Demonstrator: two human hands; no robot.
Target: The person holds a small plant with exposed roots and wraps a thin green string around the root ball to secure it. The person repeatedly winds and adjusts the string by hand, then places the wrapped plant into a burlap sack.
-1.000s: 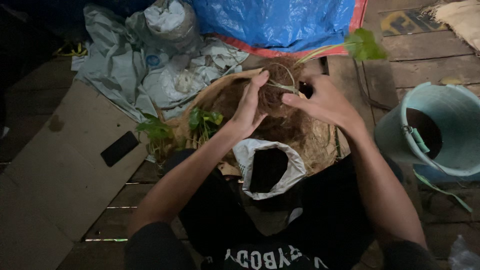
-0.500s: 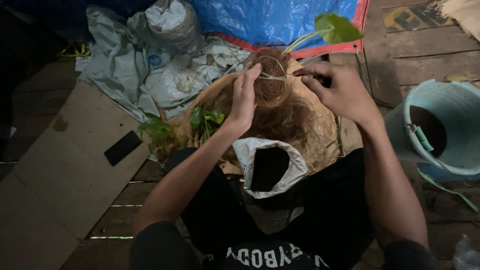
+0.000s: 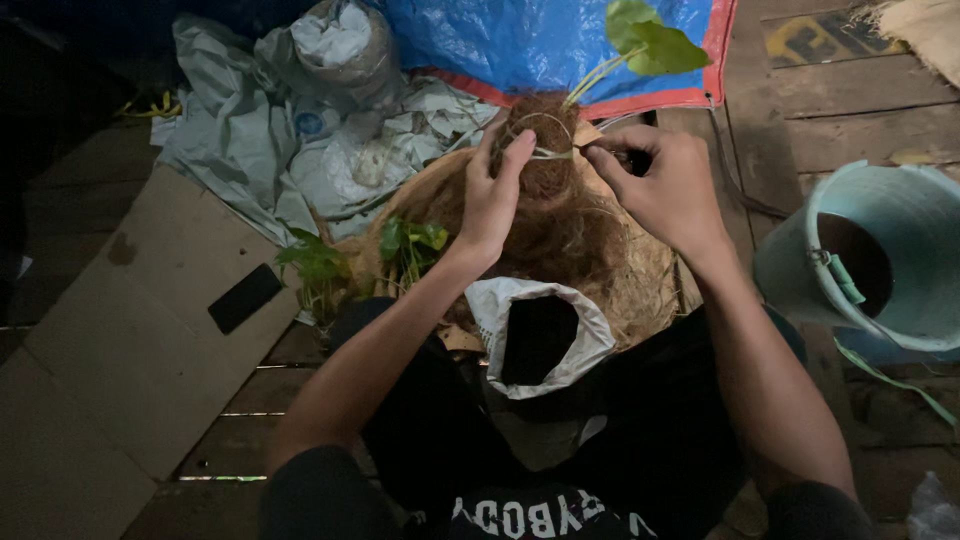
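Left hand [image 3: 497, 195] and right hand [image 3: 668, 180] both pinch string [image 3: 548, 153] around fibre ball [image 3: 545, 150] (leafy stem on top), above open soil bag [image 3: 540, 338].

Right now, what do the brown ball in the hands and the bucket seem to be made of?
The brown ball looks like coconut fibre: rough, hairy and matte, with loose strands. The bucket looks like plastic: a smooth, pale blue-green wall with a slight sheen.

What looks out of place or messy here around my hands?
Mostly the clutter: crumpled grey plastic sheeting heaped at upper left, and the pale bucket at right tipped on its side. Brown fibre lies loose under the fibre ball both hands grip. Nothing looks broken.
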